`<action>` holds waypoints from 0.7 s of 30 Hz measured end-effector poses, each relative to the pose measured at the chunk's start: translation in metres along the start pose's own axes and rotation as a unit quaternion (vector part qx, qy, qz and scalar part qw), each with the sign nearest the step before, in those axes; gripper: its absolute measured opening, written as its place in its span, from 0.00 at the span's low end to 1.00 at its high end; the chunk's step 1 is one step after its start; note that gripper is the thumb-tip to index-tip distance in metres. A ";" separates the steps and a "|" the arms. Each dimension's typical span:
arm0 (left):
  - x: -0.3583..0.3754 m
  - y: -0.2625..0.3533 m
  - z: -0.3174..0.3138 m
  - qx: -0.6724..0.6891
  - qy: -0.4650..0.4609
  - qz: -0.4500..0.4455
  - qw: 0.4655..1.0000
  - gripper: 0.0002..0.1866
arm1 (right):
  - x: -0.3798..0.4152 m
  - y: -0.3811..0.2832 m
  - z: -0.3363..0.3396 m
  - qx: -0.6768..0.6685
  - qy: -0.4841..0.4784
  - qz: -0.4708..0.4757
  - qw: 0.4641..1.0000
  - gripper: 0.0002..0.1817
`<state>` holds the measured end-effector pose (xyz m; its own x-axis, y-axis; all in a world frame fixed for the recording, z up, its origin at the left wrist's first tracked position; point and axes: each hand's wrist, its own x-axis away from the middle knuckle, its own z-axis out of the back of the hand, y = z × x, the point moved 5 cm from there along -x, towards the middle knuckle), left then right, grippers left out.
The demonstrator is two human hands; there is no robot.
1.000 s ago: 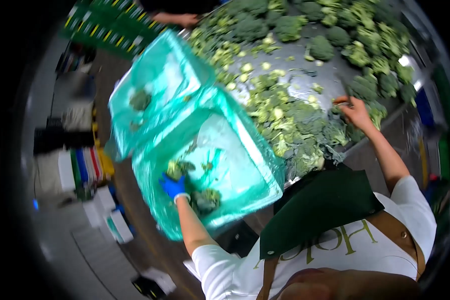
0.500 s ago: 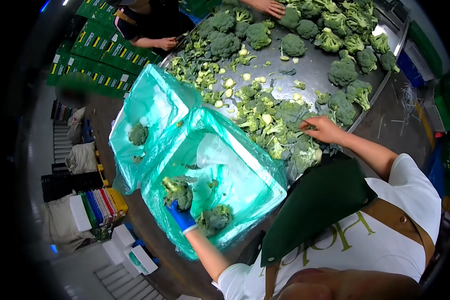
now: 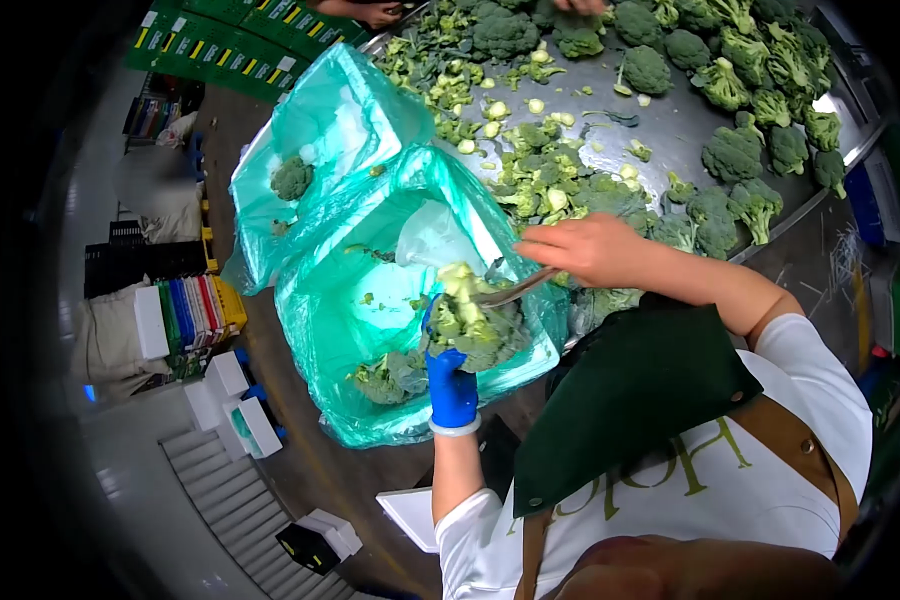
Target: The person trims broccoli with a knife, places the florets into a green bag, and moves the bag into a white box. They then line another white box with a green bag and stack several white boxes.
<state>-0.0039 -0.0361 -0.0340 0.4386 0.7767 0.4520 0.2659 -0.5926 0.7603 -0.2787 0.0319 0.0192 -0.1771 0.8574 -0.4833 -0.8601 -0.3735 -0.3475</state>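
Observation:
My left hand (image 3: 452,390), in a blue glove, is wrapped round a broccoli head (image 3: 485,335) above the near edge of the green-lined box (image 3: 315,300). The broccoli's pale stem points up. My bare right hand (image 3: 585,248) grips a knife (image 3: 518,288), whose blade reaches the broccoli's stem. Inside the box lies another broccoli head (image 3: 390,378) with some small green scraps. A second lined box (image 3: 370,125) behind it holds one small broccoli head (image 3: 292,178).
A metal table (image 3: 660,115) carries many broccoli heads (image 3: 735,155) and cut pieces (image 3: 550,185). Co-workers' hands (image 3: 375,14) show at the top edge. Green crates (image 3: 210,50) stand at upper left, with coloured trays (image 3: 195,320) at left.
My left hand has brought the broccoli up and right, out of the box. My right hand has moved left from the table, and the knife in it now shows. The view has shifted.

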 end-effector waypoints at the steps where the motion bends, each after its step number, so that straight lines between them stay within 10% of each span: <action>1: 0.002 -0.001 -0.013 -0.041 -0.022 -0.020 0.999 0.36 | -0.004 -0.001 -0.001 0.005 -0.012 0.007 1.000 0.22; 11: 0.025 -0.015 -0.073 -0.170 -0.063 0.017 0.983 0.44 | 0.015 -0.013 -0.011 -0.010 -0.016 -0.036 0.999 0.08; 14: 0.030 -0.015 -0.057 -0.092 -0.035 0.013 0.995 0.44 | 0.057 0.044 -0.040 -0.037 -0.209 -0.209 0.955 0.08; 16: 0.026 0.006 -0.041 -0.339 -0.031 -0.169 0.925 0.43 | 0.097 0.083 -0.049 0.057 -0.313 -0.231 0.920 0.09; 21: 0.013 0.020 -0.069 -0.385 -0.041 -0.253 0.887 0.47 | 0.030 0.008 0.006 -0.312 -0.017 -0.191 0.930 0.21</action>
<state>-0.0523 -0.0229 0.0190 0.4995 0.8649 -0.0495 -0.2044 0.1732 0.9634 -0.2937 0.0568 0.0067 0.0595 0.9766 -0.2066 -0.4197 -0.1633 -0.8928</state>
